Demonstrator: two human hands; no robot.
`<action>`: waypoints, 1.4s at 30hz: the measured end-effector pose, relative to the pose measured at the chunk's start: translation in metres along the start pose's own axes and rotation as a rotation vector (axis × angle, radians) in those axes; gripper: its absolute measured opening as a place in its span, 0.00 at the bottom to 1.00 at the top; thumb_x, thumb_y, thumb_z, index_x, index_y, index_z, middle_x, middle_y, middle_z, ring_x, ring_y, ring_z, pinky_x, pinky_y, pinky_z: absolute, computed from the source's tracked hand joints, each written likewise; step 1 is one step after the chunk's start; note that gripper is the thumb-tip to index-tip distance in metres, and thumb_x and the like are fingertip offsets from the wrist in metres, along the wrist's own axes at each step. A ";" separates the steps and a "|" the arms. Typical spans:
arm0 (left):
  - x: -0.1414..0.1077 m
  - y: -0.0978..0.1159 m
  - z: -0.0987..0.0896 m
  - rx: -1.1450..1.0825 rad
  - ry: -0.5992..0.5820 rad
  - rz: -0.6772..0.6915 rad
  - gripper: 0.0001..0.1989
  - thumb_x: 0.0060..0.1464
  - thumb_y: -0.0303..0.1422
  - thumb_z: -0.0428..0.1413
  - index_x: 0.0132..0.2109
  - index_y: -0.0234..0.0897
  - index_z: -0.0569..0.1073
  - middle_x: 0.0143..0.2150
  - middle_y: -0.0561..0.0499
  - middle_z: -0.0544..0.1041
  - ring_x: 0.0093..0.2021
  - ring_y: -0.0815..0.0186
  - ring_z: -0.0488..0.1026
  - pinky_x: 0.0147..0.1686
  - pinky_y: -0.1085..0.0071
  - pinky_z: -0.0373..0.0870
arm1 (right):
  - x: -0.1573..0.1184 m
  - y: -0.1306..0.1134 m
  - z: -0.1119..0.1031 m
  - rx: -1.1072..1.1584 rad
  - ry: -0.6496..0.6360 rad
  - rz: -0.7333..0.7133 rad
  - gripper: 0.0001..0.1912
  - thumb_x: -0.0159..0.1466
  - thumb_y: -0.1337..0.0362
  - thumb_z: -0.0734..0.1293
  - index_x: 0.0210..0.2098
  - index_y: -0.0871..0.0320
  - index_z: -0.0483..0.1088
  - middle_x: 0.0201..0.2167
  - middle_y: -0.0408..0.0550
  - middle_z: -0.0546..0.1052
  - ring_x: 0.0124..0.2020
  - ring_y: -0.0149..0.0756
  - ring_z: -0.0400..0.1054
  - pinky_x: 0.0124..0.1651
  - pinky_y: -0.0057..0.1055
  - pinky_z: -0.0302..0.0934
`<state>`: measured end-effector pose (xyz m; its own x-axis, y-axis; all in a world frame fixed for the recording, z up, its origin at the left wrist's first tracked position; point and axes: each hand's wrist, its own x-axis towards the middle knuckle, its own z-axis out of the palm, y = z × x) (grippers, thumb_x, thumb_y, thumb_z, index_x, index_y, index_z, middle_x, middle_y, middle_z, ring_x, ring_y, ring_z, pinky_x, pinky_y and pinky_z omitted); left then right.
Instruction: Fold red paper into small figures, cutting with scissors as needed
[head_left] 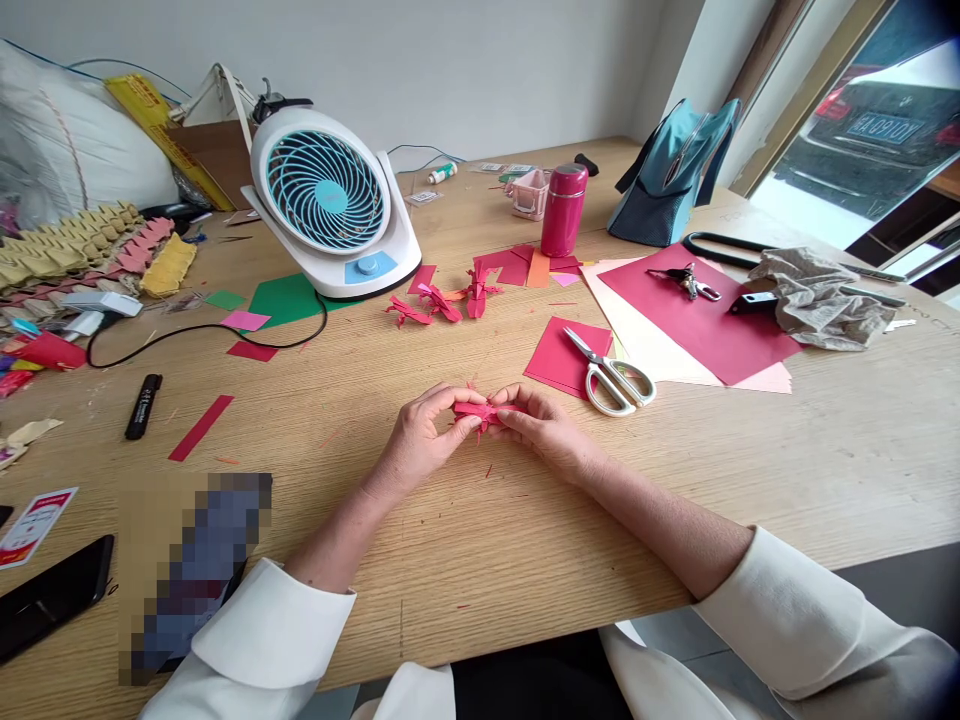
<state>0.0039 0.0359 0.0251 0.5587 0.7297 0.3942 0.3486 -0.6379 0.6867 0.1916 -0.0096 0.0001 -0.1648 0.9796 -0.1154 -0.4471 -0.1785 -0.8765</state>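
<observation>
Between my two hands, just above the table, is a small folded red paper figure (486,411) with thin cut points sticking out. My left hand (426,432) pinches its left end between thumb and fingers. On the other side, my right hand (547,430) pinches the right end the same way; parts of the figure are hidden behind the fingertips. White-handled scissors (611,375) lie right of my right hand, partly over a stack of red paper squares (559,350). Beyond my hands, several similar red folded paper figures (444,302) stand in a row.
A white fan (330,200) stands at the back left, its black cord running left. A red thermos (564,212), a teal bag (660,180) and a large red sheet (697,315) with keys are at right. A black marker (143,407), red strip (201,428) and phone (56,598) lie left.
</observation>
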 end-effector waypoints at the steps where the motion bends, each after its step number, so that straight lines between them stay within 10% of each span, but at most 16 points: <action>1: 0.001 0.000 -0.001 0.007 0.005 0.009 0.08 0.57 0.27 0.59 0.44 0.39 0.76 0.42 0.49 0.79 0.45 0.64 0.76 0.48 0.67 0.71 | 0.000 0.001 0.000 0.016 0.003 0.007 0.19 0.53 0.54 0.76 0.37 0.56 0.69 0.36 0.43 0.75 0.35 0.30 0.72 0.42 0.31 0.68; 26: 0.000 -0.005 0.002 0.111 -0.040 0.012 0.09 0.55 0.25 0.57 0.44 0.40 0.75 0.42 0.50 0.80 0.44 0.64 0.77 0.47 0.67 0.72 | -0.003 -0.006 -0.012 -1.351 0.019 -0.522 0.10 0.61 0.66 0.70 0.43 0.57 0.73 0.38 0.50 0.72 0.39 0.38 0.67 0.44 0.35 0.62; 42: 0.000 -0.025 -0.003 0.236 -0.045 0.097 0.16 0.63 0.32 0.52 0.57 0.39 0.71 0.56 0.43 0.73 0.57 0.59 0.69 0.58 0.58 0.66 | -0.002 0.001 -0.014 -1.425 0.061 -0.506 0.10 0.60 0.68 0.70 0.42 0.59 0.74 0.38 0.51 0.71 0.39 0.39 0.66 0.45 0.35 0.63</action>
<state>-0.0070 0.0527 0.0103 0.6290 0.6541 0.4201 0.4547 -0.7479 0.4836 0.2040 -0.0100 -0.0071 -0.2076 0.9171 0.3403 0.7622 0.3697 -0.5313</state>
